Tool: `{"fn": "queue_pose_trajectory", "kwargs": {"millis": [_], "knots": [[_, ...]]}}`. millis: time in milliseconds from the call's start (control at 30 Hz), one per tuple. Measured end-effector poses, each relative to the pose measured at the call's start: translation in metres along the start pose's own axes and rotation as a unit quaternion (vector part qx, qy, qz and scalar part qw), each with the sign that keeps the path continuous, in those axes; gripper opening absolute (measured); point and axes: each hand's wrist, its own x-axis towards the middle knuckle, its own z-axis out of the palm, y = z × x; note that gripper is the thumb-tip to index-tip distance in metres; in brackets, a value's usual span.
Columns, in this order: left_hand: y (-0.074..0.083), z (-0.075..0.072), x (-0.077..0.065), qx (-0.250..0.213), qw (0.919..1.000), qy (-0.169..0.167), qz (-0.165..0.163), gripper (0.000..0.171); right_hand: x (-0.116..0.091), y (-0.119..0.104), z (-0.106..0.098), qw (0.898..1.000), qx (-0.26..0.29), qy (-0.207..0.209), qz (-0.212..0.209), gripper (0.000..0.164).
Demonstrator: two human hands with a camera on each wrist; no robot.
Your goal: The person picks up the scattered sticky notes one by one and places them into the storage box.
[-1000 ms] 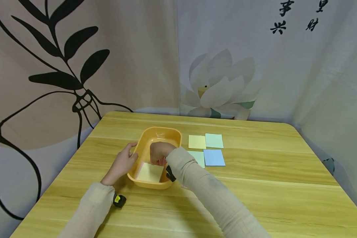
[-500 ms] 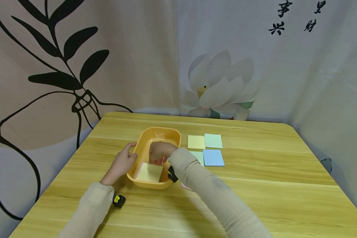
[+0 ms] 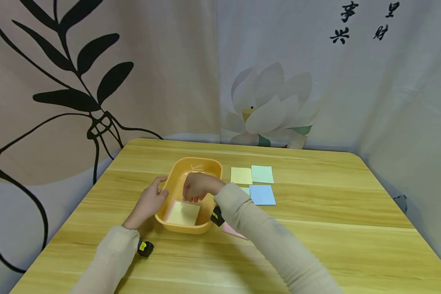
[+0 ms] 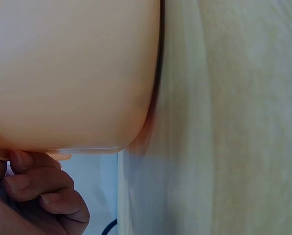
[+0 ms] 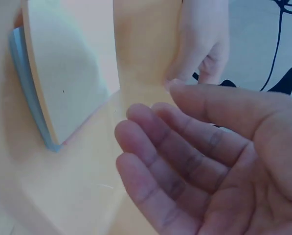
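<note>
An orange plastic basin (image 3: 183, 229) stands on the table, left of its middle. My left hand (image 3: 147, 204) grips its left rim; in the left wrist view those fingers (image 4: 48, 183) curl beside the basin wall. Over the basin's inside hovers my right hand (image 3: 200, 187), fingers loosely bent, with nothing between thumb and fingertips in the right wrist view. Beside it, stacked sticky note pads (image 3: 183, 213) lie at the basin's near end, pale yellow on top. Pink and blue edges peek out beneath the top pad (image 5: 72, 68) there.
Right of the basin lie a yellow pad (image 3: 241, 175), a mint pad (image 3: 262, 174) and a blue pad (image 3: 262, 195). My right sleeve partly covers a green pad (image 3: 246, 190) and a pink pad (image 3: 233, 231). A printed curtain (image 3: 176, 73) hangs behind the table.
My right forearm has shifted slightly right, uncovering more of the pink pad and covering more of the green one. My right hand stays over the basin; the left hand keeps its hold.
</note>
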Motion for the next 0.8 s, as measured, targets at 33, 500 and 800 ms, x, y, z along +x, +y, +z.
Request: {"fn": "queue_pose_trajectory", "kwargs": {"millis": [33, 500, 800], "knots": [[0.0, 0.0, 0.0, 0.001, 1.0, -0.001, 0.0, 0.05, -0.002, 0.001, -0.001, 1.0, -0.001, 0.003, -0.004, 0.008], [0.001, -0.002, -0.002, -0.002, 1.0, -0.003, -0.003, 0.051, -0.033, 0.016, -0.012, 0.997, -0.035, 0.04, -0.054, 0.009], [0.003, -0.001, -0.002, -0.004, 1.0, 0.0, -0.002, 0.051, -0.056, 0.032, -0.014, 0.996, -0.013, 0.046, -0.07, 0.019]]}}
